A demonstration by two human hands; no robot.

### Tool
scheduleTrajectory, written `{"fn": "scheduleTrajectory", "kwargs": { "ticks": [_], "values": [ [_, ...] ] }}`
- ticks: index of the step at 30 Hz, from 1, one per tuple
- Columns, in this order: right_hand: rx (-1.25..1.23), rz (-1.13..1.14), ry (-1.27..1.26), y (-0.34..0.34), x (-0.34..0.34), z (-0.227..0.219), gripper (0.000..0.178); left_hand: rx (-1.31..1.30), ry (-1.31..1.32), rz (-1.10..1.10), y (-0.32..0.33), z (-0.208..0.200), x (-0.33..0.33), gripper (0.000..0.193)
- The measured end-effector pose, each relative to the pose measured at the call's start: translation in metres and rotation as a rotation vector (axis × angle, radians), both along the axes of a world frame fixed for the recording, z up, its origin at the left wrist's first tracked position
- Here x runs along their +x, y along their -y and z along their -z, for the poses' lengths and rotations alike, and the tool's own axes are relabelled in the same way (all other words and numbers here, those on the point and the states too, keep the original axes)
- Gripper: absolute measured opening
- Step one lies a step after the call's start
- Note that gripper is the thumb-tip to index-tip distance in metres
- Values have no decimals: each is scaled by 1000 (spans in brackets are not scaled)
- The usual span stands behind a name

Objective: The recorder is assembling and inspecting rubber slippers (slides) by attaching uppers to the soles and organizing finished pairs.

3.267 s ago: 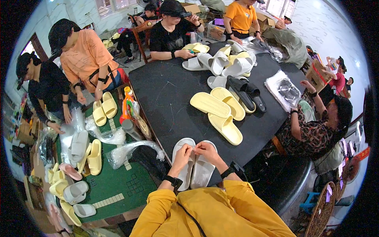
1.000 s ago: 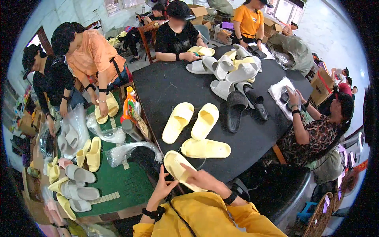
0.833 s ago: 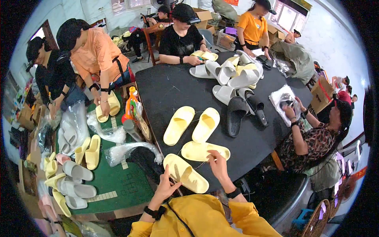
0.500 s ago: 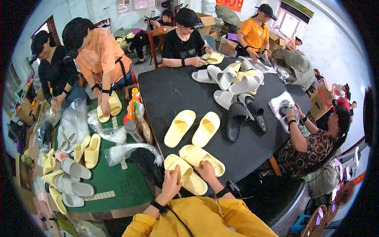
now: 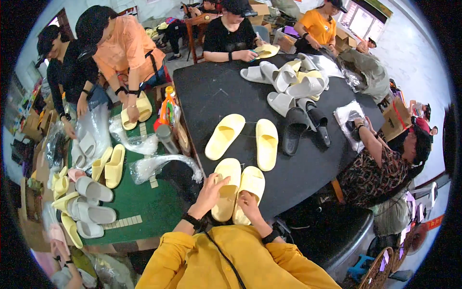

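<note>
Two pale yellow slippers stand side by side at the near edge of the black table, toes pointing away from me. My left hand (image 5: 208, 196) grips the left yellow slipper (image 5: 226, 168) by its outer side, fingers reaching over its upper. On the right yellow slipper (image 5: 252, 179), my right hand (image 5: 249, 207) holds the near part, its fingers curled at the opening and partly hidden. Just beyond them lies another yellow pair, a tilted left slipper (image 5: 224, 137) and a straighter right slipper (image 5: 267, 144), which neither hand touches.
Grey slippers (image 5: 281, 102) and black slippers (image 5: 294, 131) are heaped farther back on the black table (image 5: 202, 91). On the left, a green-topped table (image 5: 139, 202) bears more slippers, plastic bags and a grey tumbler (image 5: 166, 137). Several co-workers handle slippers around both tables.
The two near slippers have turned from a slanted, overlapping position to lie side by side, toes away from me. Both hands moved with them. The whole view has shifted slightly.
</note>
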State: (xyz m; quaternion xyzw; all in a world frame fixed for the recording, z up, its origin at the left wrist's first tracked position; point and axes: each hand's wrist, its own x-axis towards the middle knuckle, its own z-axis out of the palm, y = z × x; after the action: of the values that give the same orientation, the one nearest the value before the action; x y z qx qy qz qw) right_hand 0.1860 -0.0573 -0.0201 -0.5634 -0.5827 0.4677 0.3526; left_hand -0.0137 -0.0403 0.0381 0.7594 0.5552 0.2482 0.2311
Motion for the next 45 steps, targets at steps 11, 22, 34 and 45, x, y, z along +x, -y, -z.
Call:
{"fn": "scheduleTrajectory", "kwargs": {
  "ticks": [11, 22, 34, 45],
  "values": [
    [-57, -48, 28, -3, 14, 16, 38, 4, 529, -488, 24, 36, -24, 16],
    [-194, -14, -99, 0, 13, -8, 31, -179, 189, -743, 0, 57, -47, 29],
    [-107, -458, 180, 6, -9, -116, 24, -281, 362, -414, 79, -16, -41, 17],
    [328, -662, -57, 20, -48, -160, 15, -558, 1255, -290, 115, -91, -53, 16]
  ]
}}
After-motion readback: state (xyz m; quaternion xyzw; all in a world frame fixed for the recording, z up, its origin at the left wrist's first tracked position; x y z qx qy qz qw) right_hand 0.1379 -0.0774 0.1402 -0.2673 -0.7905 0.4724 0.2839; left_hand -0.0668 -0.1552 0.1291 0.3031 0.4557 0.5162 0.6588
